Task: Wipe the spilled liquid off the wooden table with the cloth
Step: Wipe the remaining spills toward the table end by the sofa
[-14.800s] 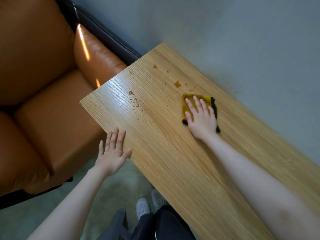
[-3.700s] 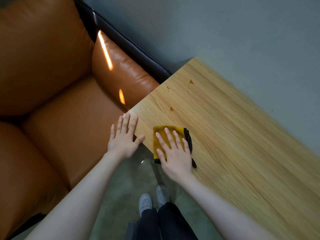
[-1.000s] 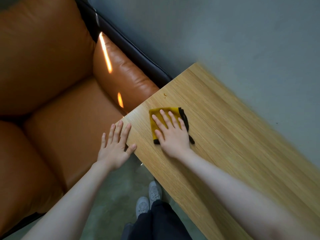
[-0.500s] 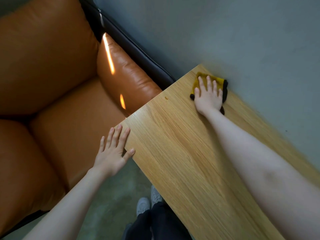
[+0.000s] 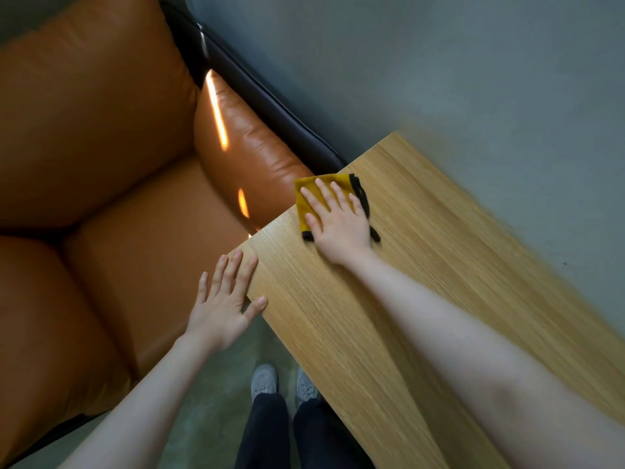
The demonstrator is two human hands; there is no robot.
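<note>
**Cloth flat under my right hand at the bench's end edge**

My right hand (image 5: 340, 221) lies flat on the yellow cloth (image 5: 306, 201), fingers straight and a little spread, pressing it down onto the wooden bench (image 5: 389, 316). That grip pinches nothing; the palm and fingers simply bear on the fabric. The cloth has a black trim along its right side and sits at the bench's short end, its left part hanging past the edge toward the orange sofa (image 5: 111, 184).

My left hand (image 5: 226, 299) rests at the near corner of the bench, fingers straight and together along the end edge, thumb lying on the top surface. It holds nothing.

I see no drops or wet patches on the wood that shows, though the far side of the bench is blurred. Below, my grey shoes (image 5: 264, 381) and dark trousers (image 5: 267, 431) stand on the greenish floor (image 5: 209, 394) beside the bench. A grey wall (image 5: 439, 69) runs behind it.
</note>
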